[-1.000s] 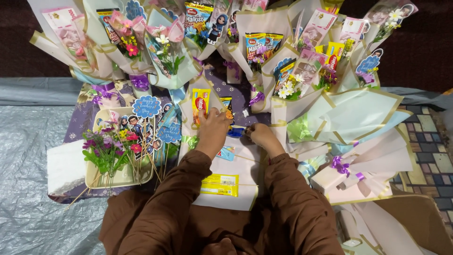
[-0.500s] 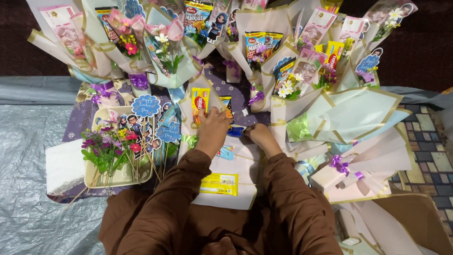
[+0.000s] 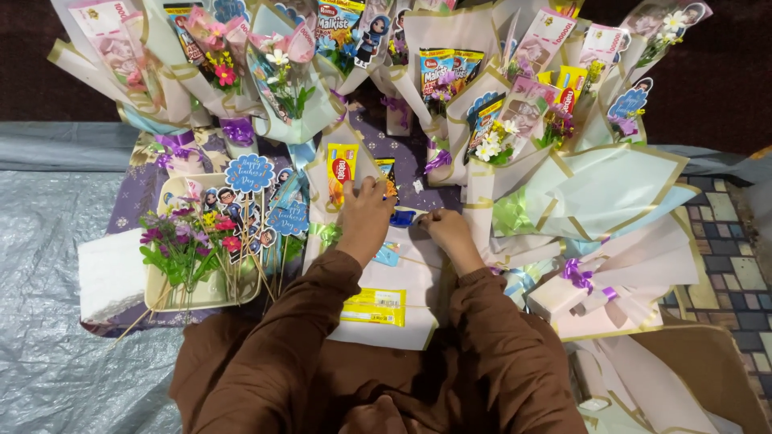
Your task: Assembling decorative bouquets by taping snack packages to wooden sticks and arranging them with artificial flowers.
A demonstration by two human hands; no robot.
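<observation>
My left hand (image 3: 366, 215) and my right hand (image 3: 449, 233) meet over a sheet of white wrapping paper (image 3: 386, 321) in front of me. Between their fingertips is a small blue packet (image 3: 401, 217), which both hands pinch. My left fingers also touch an orange snack packet (image 3: 387, 173) standing beside a yellow and red snack packet (image 3: 341, 163) at the top of the paper. A yellow flat packet (image 3: 373, 307) lies on the paper near my lap. Brown sleeves cover both arms.
Finished snack bouquets in cream and pale green paper (image 3: 595, 193) crowd the far side and right. A tray (image 3: 201, 293) with small flowers and blue paper toppers on sticks stands at the left. Grey plastic sheeting (image 3: 48, 241) covers the floor at left.
Both hands have stayed at the same spot, fingers shifting slightly on the small blue packet. Nothing else has moved.
</observation>
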